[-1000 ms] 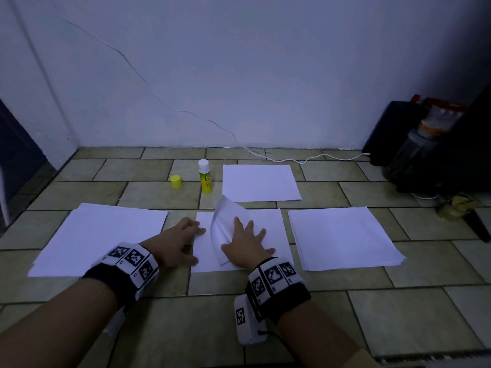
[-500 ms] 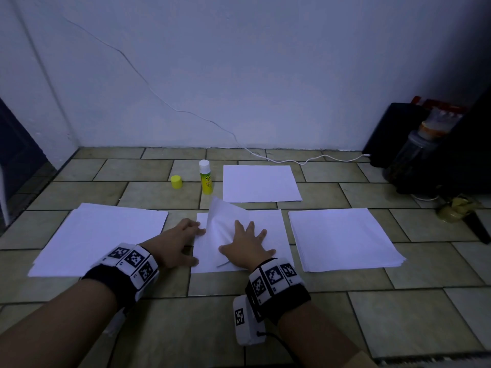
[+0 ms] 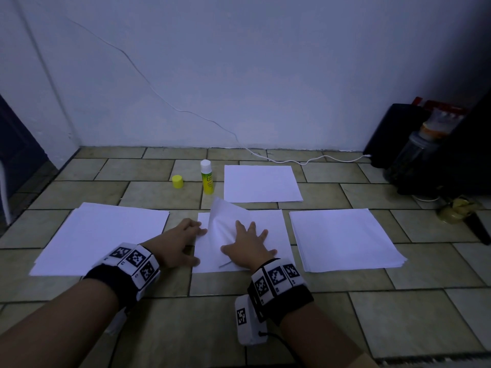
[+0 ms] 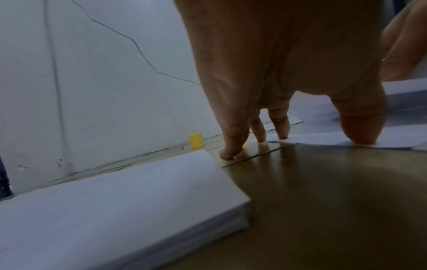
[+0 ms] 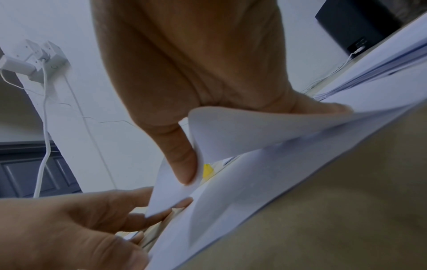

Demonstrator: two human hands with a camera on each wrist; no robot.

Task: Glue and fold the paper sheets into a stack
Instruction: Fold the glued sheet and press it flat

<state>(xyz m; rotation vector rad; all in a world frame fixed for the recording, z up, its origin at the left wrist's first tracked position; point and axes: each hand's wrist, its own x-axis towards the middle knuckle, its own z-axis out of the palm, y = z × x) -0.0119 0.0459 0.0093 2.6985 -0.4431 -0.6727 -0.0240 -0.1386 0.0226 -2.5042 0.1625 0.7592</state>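
A white sheet (image 3: 268,229) lies on the tiled floor in front of me, its left part folded over as a curved flap (image 3: 225,224). My right hand (image 3: 247,243) presses flat on the flap with fingers spread. In the right wrist view its thumb (image 5: 182,160) touches the curl of the flap (image 5: 254,131). My left hand (image 3: 180,240) rests its fingertips (image 4: 282,127) on the sheet's left edge (image 4: 323,138) and the floor. The uncapped glue stick (image 3: 207,177) stands behind the sheet, beside its yellow cap (image 3: 177,181).
A paper stack (image 3: 101,235) lies at the left, another stack (image 3: 342,237) at the right, and a single sheet (image 3: 261,183) at the back. A white cable (image 3: 292,160) runs along the wall. A dark box (image 3: 390,128) and a jar (image 3: 414,155) crowd the right corner.
The flap has come down from nearly upright to lying lower over the sheet under my right hand. My left hand has stayed at the sheet's left edge.
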